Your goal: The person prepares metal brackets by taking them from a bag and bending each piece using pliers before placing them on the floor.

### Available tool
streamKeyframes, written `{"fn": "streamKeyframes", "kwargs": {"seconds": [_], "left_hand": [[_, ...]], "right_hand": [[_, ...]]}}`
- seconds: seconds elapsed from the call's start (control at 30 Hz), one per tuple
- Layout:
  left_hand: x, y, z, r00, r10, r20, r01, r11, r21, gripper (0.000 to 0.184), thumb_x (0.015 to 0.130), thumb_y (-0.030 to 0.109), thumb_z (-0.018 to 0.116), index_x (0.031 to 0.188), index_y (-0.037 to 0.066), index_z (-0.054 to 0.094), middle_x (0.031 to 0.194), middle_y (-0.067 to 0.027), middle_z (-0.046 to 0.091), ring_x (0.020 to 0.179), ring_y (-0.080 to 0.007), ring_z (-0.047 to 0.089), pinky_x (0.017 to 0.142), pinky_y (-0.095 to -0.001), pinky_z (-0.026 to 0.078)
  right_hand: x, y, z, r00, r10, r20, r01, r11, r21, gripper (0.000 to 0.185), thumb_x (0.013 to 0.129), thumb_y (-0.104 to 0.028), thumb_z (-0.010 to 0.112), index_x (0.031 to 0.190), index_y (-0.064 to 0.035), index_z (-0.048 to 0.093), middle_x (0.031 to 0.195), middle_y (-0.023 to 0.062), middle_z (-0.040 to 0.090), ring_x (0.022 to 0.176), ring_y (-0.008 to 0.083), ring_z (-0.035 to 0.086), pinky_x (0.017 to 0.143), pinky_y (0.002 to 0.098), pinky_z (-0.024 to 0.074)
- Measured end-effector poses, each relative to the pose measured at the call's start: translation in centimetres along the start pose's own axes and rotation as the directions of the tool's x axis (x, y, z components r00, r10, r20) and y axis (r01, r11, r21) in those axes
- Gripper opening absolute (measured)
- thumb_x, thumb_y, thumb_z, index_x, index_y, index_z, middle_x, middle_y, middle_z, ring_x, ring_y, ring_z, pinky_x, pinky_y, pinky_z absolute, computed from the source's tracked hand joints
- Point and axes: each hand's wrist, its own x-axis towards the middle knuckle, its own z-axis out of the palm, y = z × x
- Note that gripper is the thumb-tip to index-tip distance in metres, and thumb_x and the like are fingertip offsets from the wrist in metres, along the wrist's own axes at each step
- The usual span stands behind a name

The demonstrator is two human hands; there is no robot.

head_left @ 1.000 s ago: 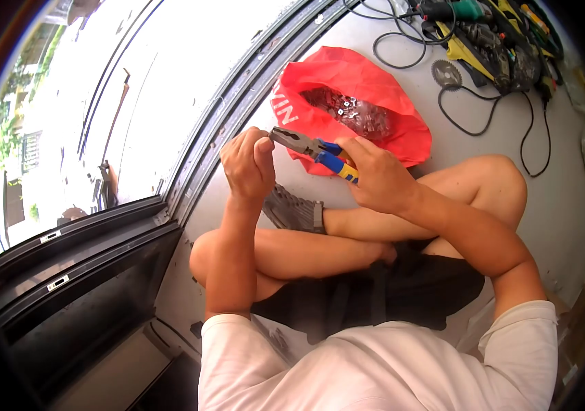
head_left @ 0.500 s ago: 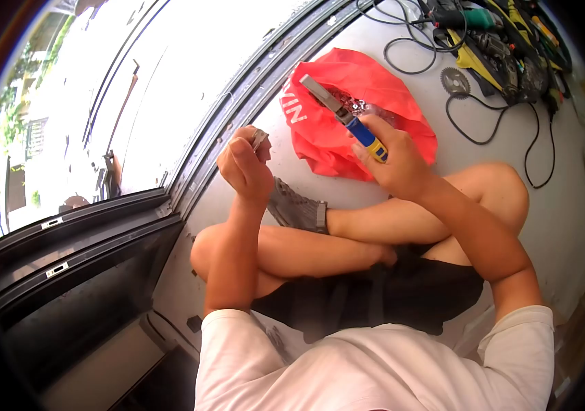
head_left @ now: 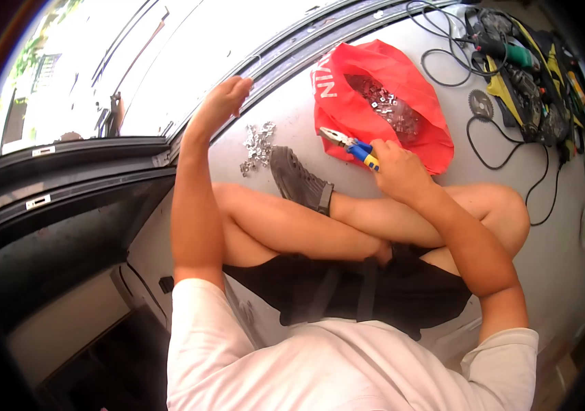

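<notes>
My right hand (head_left: pixel 403 170) is wrapped round the blue and yellow handles of a pair of combination pliers (head_left: pixel 353 148). The pliers' metal jaws point up and left, over the near edge of a red bag (head_left: pixel 426 96). Inside the bag's opening lie many small metal clips (head_left: pixel 383 103). My left hand (head_left: pixel 227 99) is raised near the window track, its fingers bent and pressed together; whatever they hold is hidden. Below it, a pile of small metal clips (head_left: pixel 258 145) lies on the floor, beside my shoe (head_left: pixel 298 179).
A black metal window track (head_left: pixel 285 51) runs along the left. At the upper right are a green power tool (head_left: pixel 512 53), a black and yellow tool bag (head_left: pixel 554 75), a round saw blade (head_left: pixel 481 105) and loose black cables (head_left: pixel 474 154). My crossed legs (head_left: pixel 292 229) fill the middle.
My left hand has moved up and left, and the metal piece seen in it before no longer shows. The pliers have come lower and nearer me. The floor pile now shows in full.
</notes>
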Motion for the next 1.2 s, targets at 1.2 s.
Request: {"fn": "streamKeyframes", "kwargs": {"seconds": [1.2], "left_hand": [[4.8, 7.6, 16.0, 0.828, 0.458, 0.324, -0.530, 0.828, 0.185, 0.027, 0.096, 0.006, 0.061, 0.121, 0.003, 0.072, 0.118, -0.0165, 0.073, 0.106, -0.0325, 0.070, 0.095, -0.0402, 0.054]], "right_hand": [[0.4, -0.8, 3.5, 0.832, 0.427, 0.353, -0.538, 0.471, 0.699, 0.020, 0.075, -0.013, 0.069, 0.066, 0.0036, 0.062, 0.060, 0.0120, 0.061, 0.057, 0.0196, 0.060, 0.052, 0.0404, 0.0456]]}}
